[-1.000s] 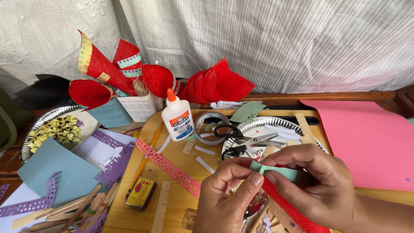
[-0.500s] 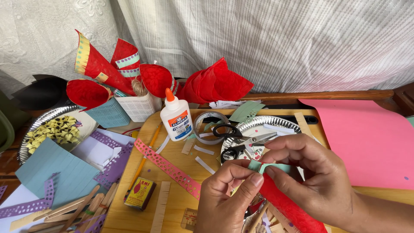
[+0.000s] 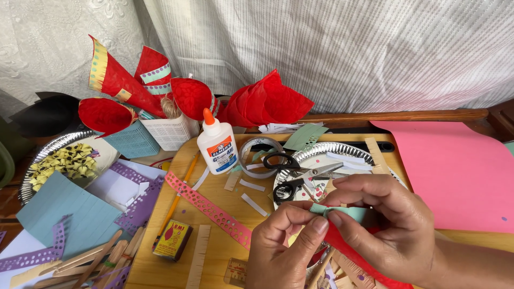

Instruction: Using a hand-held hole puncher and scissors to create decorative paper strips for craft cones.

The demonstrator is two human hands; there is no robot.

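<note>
Teal strip: a narrow teal paper strip point(image 3: 342, 212) is being held low at centre, above the red paper point(image 3: 353, 256), between both hands.
Handling: it is looking thin, light and floppy, likely creasing or tearing under a hard pull; holding it near the ends with fingertip pads seems the safest way.
Left hand: the left hand point(image 3: 286, 247) is pinching the strip's near end, thumb and forefinger pressed together on it.
Right hand: the right hand point(image 3: 388, 225) is curling over the strip from the right, fingertips closing on its other part; the contact under the fingers is partly hidden.
Red paper: it is lying beneath the hands, running down toward the bottom edge, and looks just as limp.
Close by: black-handled scissors point(image 3: 300, 176) are resting on a foil plate point(image 3: 342, 152) just behind the hands, blades pointing right.
Further out: a glue bottle point(image 3: 216, 143), a tape roll point(image 3: 257, 155) and a punched pink strip point(image 3: 209, 207) are sitting to the left on the wooden board point(image 3: 219, 246).
Open room: a pink sheet point(image 3: 460, 176) on the right is offering the barest surface; the left side is crowding with paper scraps and wooden sticks point(image 3: 101, 259).
</note>
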